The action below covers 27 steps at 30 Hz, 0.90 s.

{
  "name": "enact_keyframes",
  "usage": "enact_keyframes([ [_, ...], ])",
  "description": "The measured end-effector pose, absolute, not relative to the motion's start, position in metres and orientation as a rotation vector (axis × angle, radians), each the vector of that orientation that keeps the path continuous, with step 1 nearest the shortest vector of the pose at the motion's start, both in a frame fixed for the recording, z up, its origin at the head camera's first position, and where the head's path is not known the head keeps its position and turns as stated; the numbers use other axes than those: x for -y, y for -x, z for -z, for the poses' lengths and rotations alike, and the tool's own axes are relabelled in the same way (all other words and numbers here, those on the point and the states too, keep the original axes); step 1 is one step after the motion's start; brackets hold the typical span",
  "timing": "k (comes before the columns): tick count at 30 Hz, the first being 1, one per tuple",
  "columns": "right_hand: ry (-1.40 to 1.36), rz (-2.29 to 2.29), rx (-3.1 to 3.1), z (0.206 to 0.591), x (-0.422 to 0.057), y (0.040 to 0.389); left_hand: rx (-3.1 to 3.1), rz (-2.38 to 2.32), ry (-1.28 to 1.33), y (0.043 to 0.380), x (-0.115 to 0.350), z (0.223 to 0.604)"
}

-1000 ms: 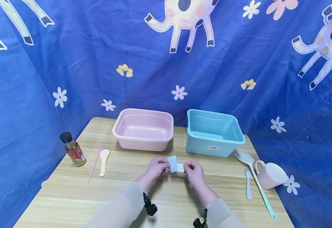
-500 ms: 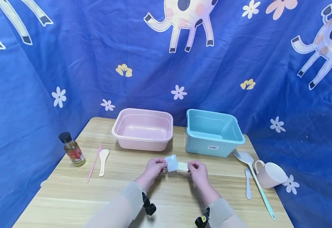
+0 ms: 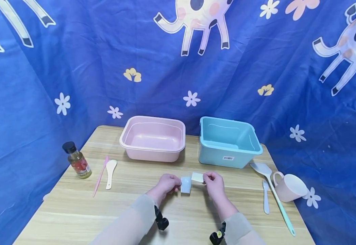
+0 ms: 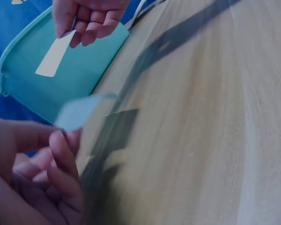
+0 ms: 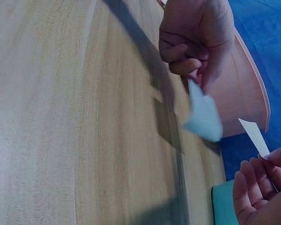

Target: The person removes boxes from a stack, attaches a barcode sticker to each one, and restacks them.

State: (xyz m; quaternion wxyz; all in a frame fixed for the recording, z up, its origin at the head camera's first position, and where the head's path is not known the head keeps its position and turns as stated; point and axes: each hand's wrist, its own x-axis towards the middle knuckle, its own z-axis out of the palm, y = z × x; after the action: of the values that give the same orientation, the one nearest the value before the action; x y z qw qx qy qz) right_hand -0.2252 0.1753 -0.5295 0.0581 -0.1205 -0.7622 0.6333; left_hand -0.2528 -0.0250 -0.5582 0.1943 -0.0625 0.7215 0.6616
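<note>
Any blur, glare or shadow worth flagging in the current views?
Head: brightly lit, with glare inside the pink basin; left wrist: the light blue sheet is blurred, the cream strip crisper, and dark shadows cross the table; right wrist: the light blue sheet is blurred again, with shadows on the table too.

I'm taking this for a makeshift filming booth stocked with kitchen things. Just behind the left hand, a camera is riding on the wrist; the right hand is wearing its own. Beyond them, blue cloth printed with animals and flowers is walling in a table. A bottle and spoon are sitting left of the grip; a spatula, fork and mug are sitting right of it.
</note>
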Motion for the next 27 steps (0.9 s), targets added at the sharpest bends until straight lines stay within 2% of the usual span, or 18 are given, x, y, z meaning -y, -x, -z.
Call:
enact_keyframes([
  [8, 0.350, -1.947, 2.306, 0.531, -0.173, 0.226, -2.130, -1.754, 0.271, 0.251, 0.029, 0.557],
  [19, 0.308, -1.920, 2.310, 0.528, -0.169, 0.224, -2.501, -1.642, 0.224, 0.253, 0.038, 0.549],
  [22, 0.253, -1.922, 2.291, 0.526, -0.166, 0.221, -2.553, -1.748, 0.072, 0.252, 0.031, 0.542],
  [27, 0.308, -2.057, 2.228, 0.525, -0.161, 0.220, -2.702, -1.717, -0.405, 0.246, 0.013, 0.524],
])
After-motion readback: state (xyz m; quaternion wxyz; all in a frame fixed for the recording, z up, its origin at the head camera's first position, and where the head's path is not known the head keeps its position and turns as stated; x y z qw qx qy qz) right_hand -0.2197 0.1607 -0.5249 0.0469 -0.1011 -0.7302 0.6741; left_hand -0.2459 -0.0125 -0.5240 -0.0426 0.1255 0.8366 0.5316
